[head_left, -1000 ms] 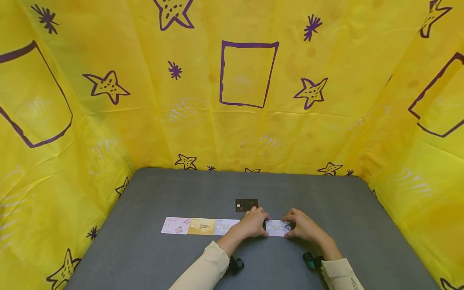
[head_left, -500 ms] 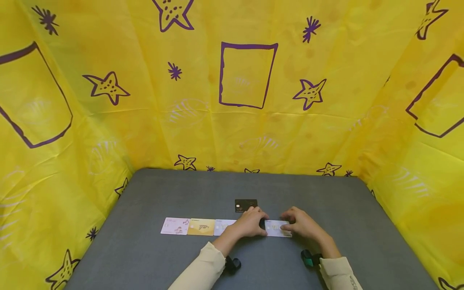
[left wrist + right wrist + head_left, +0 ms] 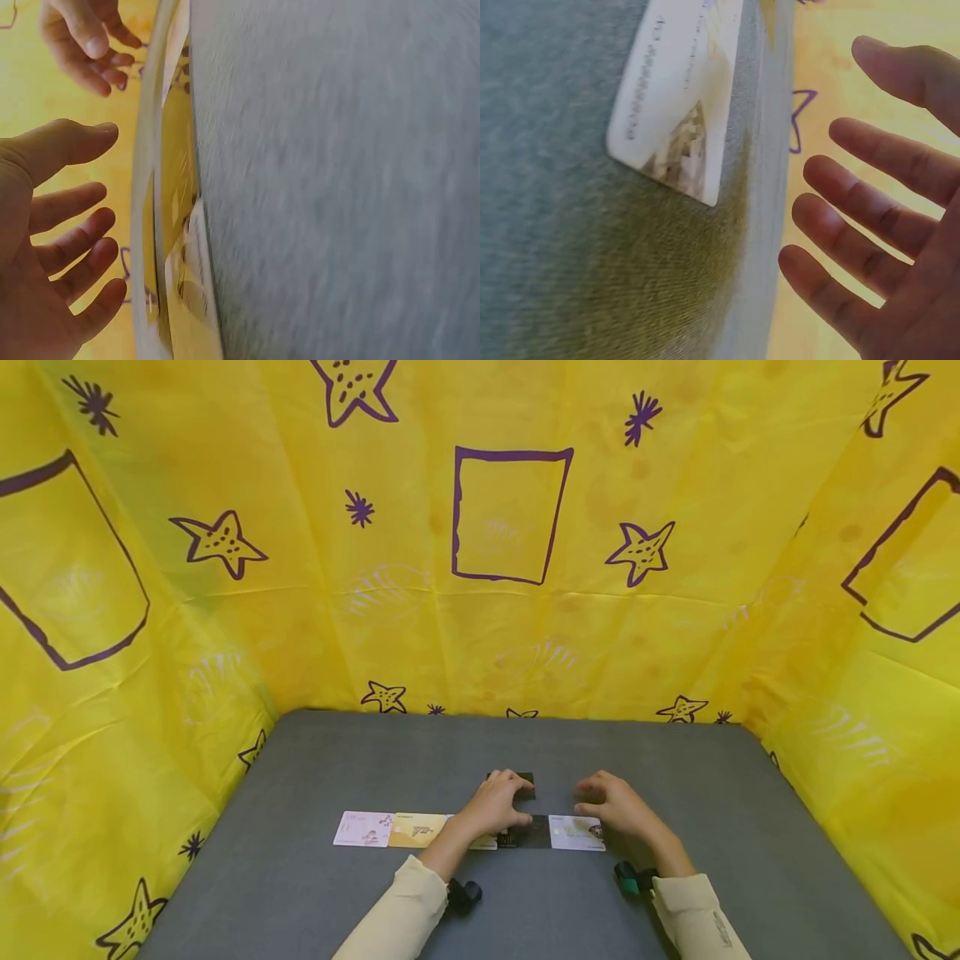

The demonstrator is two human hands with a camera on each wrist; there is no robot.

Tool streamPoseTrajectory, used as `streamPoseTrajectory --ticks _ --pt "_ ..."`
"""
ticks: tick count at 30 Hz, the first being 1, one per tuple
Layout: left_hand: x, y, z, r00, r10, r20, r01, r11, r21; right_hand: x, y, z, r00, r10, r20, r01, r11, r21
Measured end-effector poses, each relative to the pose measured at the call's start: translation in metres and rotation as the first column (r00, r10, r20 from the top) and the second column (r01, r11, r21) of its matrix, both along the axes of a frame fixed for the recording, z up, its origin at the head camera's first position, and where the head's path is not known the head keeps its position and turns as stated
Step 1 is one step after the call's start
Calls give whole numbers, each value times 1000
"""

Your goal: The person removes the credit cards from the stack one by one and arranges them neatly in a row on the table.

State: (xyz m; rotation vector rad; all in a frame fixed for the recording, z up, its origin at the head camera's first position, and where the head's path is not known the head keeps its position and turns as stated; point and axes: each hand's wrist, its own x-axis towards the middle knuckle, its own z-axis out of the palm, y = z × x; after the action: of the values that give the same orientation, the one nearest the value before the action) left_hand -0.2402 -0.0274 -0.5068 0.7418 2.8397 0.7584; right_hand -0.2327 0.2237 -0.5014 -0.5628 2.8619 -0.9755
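On the grey table a row of cards lies edge to edge: a pink card [image 3: 362, 828], a gold card [image 3: 412, 829], a white card mostly hidden by my left arm, a black card [image 3: 537, 833] and another white card [image 3: 574, 833]. Behind the row a second black VIP card [image 3: 528, 780] is partly covered by my left hand [image 3: 491, 806]. That hand hovers above the cards with loose fingers and holds nothing. My right hand [image 3: 622, 806] is off the right-end white card, fingers spread and empty in the right wrist view.
Yellow cloth [image 3: 517, 643] printed with purple starfish surrounds the table [image 3: 247, 877] at the back and both sides. A dark strap [image 3: 465, 896] sits at my left wrist and another strap [image 3: 633, 878] at my right.
My right hand has let go of the right-end white card and moved up and away. My left hand has moved left, uncovering the black card in the row and covering part of the one behind.
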Motion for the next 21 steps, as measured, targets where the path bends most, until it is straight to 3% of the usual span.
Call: streamPoseTrajectory --ticks 9,21 --pt "-8 -21 4 999 50 12 -50 996 73 -9 -9 4 999 28 -43 -29 999 -20" --pt "-16 -37 0 995 97 37 -101 987 124 -22 -27 7 995 55 -85 -56 998 -11"
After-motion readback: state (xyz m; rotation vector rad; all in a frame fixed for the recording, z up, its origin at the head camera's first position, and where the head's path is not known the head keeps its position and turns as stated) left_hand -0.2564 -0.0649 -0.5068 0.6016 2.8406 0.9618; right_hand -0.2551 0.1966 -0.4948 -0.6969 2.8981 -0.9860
